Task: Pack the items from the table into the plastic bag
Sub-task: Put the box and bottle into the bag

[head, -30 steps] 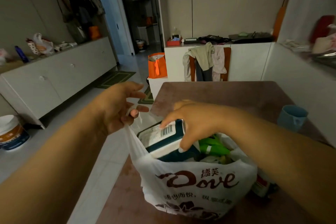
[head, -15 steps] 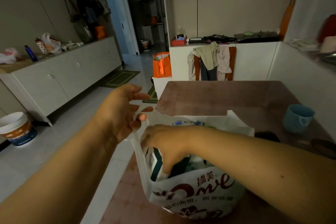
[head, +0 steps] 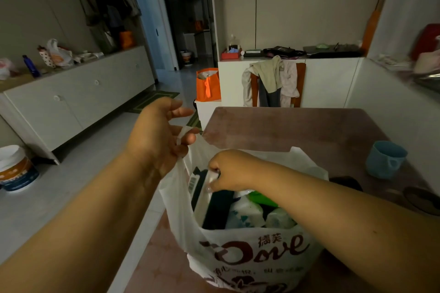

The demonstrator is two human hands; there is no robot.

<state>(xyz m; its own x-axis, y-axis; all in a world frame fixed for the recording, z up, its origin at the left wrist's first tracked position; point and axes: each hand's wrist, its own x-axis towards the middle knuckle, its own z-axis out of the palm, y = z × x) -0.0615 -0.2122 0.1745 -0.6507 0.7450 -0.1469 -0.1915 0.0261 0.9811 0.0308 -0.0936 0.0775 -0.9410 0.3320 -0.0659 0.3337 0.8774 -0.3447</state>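
Observation:
A white plastic bag [head: 247, 254] printed with brown "Dove" lettering stands open on the near edge of the table [head: 297, 131]. My left hand [head: 159, 133] pinches the bag's left handle and holds it up. My right hand [head: 228, 171] is at the bag's mouth, fingers curled round the top of a dark teal and white carton [head: 202, 188] that stands upright against the bag's left wall. Beside it in the bag lie white bottles [head: 247, 214] and a green-topped item [head: 262, 198].
A light blue mug [head: 384, 158] stands on the table at the right, with dark flat objects [head: 421, 200] near the right edge. A chair draped with clothes [head: 273, 81] stands beyond the table's far end. An orange bag [head: 207, 84] and a bucket [head: 16, 169] are to the left.
My right hand lowered the carton from above the rim down into the bag and turned it upright against the left wall. My left hand kept hold of the handle.

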